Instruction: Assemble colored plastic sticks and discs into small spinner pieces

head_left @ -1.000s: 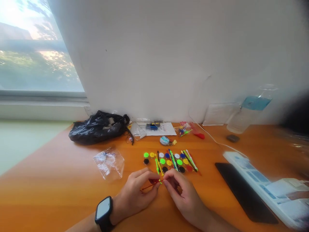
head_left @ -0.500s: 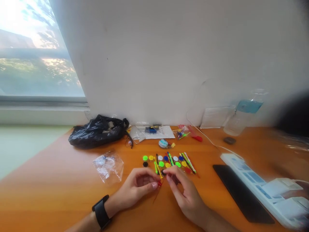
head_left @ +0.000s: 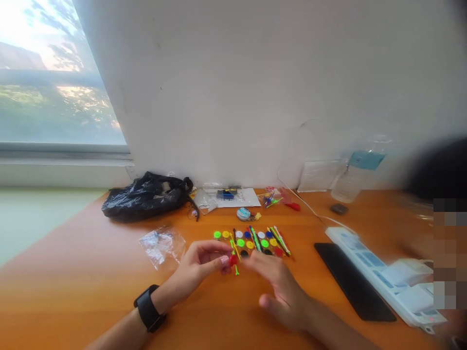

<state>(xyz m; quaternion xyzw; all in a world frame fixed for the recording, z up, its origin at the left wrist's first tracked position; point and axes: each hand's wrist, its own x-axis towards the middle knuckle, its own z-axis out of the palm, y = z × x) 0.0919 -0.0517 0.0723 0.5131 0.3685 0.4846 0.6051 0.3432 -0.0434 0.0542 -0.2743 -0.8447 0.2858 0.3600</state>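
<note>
My left hand [head_left: 202,265], with a black watch [head_left: 148,307] on its wrist, pinches a small round red plastic piece [head_left: 233,260] between thumb and fingertips. Beside it, my right hand [head_left: 282,287] is open, thumb spread away and fingers stretched over the near edge of the pieces. Coloured round pieces lie in rows beyond both hands, among them a green disc [head_left: 240,242] and a yellow disc [head_left: 249,245]. Thin arrow-tipped sticks [head_left: 280,240] in several colours lie among them. A green stick end [head_left: 237,271] shows just below my left fingertips.
A black plastic bag [head_left: 146,197] and a clear bag [head_left: 162,245] lie left. At the back are a round tin-like item [head_left: 243,214] and a packet of coloured pieces [head_left: 272,198]. A black slab [head_left: 353,284], white power strip [head_left: 375,272] and bottle [head_left: 348,182] stand right. Another person's blurred head is at far right.
My right hand has opened and its thumb has moved away from the fingers. My left hand has moved slightly up and left with the red piece. The thin red stick below it no longer shows.
</note>
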